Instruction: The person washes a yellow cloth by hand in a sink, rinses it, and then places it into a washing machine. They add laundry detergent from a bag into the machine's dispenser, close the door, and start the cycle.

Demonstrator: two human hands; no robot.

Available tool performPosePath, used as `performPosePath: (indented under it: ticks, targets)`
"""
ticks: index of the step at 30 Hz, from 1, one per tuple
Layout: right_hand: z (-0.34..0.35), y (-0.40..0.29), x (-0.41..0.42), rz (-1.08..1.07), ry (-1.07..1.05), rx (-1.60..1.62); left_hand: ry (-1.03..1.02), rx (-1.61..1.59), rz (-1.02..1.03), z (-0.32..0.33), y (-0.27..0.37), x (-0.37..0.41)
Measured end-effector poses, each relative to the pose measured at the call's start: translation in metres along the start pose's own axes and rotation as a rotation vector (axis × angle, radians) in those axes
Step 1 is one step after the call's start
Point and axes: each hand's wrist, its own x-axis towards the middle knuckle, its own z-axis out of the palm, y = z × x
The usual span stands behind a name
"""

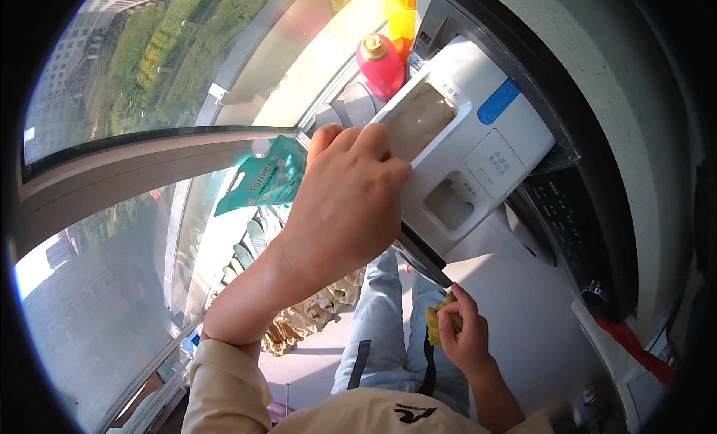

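A white detergent drawer [437, 221] stands pulled out of the washing machine [552, 210]. My left hand [353, 201] is curled over the drawer's front edge, its fingertips mostly hidden. Beside its knuckles lies the large powder compartment [423, 120], whose bottom looks wet. A smaller softener compartment [450, 204] is nearer to me. In my right hand [466, 327] is a bunched yellow-green cloth [434, 325], held just below the drawer. Its index fingertip is at the lower corner of the dark drawer front [423, 260].
A teal detergent pouch [263, 176] stands left of my left hand by the window [224, 81]. Beyond the drawer are a pink bottle [381, 67] and a yellow bottle [400, 19]. Potted succulents [243, 255] in crinkled brown covers [302, 316] line the floor beside my legs.
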Motion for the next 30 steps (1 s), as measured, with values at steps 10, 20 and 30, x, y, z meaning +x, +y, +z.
performPosePath:
  ticks: [10, 20, 30]
  targets:
    - [-0.026, -0.028, -0.022, 0.236, 0.318, 0.942, 0.363, -0.470, -0.177, 0.024, 0.058, -0.116]
    - [-0.050, -0.113, -0.037, -0.616, -0.156, -0.460, -0.200, -2.060, -0.152, 0.054, 0.130, -0.199]
    - [-0.004, -0.108, -0.001, -0.862, -0.143, -0.493, 0.746, -2.494, -0.726, 0.088, 0.097, -0.244]
